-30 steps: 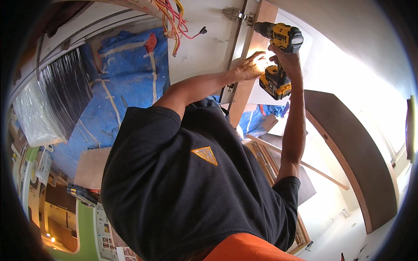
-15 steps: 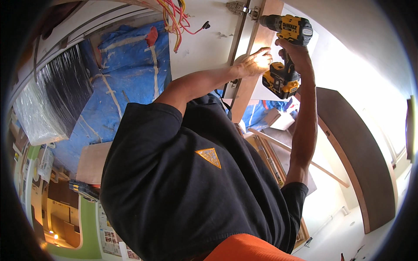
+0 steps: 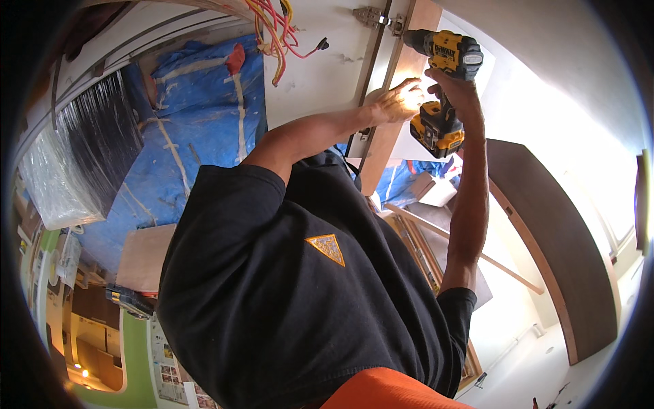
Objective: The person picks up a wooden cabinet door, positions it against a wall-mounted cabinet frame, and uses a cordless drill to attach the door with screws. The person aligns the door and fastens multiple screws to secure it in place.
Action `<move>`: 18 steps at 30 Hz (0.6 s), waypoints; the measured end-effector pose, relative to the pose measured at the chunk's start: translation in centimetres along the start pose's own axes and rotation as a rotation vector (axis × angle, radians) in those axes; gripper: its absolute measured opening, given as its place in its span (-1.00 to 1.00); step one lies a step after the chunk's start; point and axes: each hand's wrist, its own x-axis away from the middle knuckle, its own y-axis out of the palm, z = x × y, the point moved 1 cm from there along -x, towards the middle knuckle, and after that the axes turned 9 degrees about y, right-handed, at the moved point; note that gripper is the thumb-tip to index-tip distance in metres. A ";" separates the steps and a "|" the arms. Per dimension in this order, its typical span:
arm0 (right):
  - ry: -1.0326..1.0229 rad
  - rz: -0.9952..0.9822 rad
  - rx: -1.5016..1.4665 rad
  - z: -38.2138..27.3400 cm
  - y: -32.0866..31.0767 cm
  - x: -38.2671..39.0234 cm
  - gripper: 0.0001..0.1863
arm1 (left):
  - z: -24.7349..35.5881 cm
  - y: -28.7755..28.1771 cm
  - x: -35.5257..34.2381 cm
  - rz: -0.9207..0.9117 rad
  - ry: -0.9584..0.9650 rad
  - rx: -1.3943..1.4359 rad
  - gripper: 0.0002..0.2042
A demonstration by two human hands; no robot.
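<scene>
My right hand (image 3: 458, 94) is wrapped round the grip of a yellow and black cordless drill (image 3: 446, 46), battery at the bottom. The drill's black chuck points left at a metal hinge (image 3: 395, 24) on the edge of a wooden strip (image 3: 390, 140). Brightly lit, my left hand (image 3: 400, 102) rests against that strip below the chuck, fingers stretched and apart. Beside the strip stands a white panel (image 3: 320, 75) carrying another hinge part (image 3: 368, 15). Whether the drill tip touches the hinge cannot be made out.
Red and yellow wires (image 3: 276, 34) dangle at the top. Blue sheeting (image 3: 204, 102) and a plastic-wrapped block (image 3: 88, 150) lie to the left. A curved dark panel (image 3: 558, 238) stands at right. Long wooden pieces (image 3: 415, 245) lean behind my right arm.
The drill and my right hand have shifted slightly left. My left hand stays against the wooden strip, almost unmoved.
</scene>
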 end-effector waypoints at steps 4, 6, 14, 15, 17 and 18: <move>-0.015 0.003 -0.055 0.6 0.3 -0.1 -0.72 | -0.2 0.8 0.0 0.350 -0.004 0.017 -0.81; -0.061 0.009 -0.093 0.8 0.3 -0.1 -0.72 | -0.2 1.1 0.0 0.344 0.003 -0.015 -0.79; -0.113 0.112 -0.284 1.4 -0.3 2.9 -0.67 | -0.4 -0.1 0.1 0.305 0.073 -0.221 -0.72; -0.101 0.125 -0.312 1.5 -0.6 3.3 -0.67 | -0.4 -0.4 0.1 0.284 0.065 -0.168 -0.74; -0.084 0.138 -0.368 2.0 -1.2 4.0 -0.66 | -0.5 -1.0 0.1 0.218 0.049 -0.043 -0.79; -0.111 0.142 -0.384 2.4 -1.4 4.3 -0.66 | -0.5 -1.3 0.3 0.220 0.070 -0.027 -0.81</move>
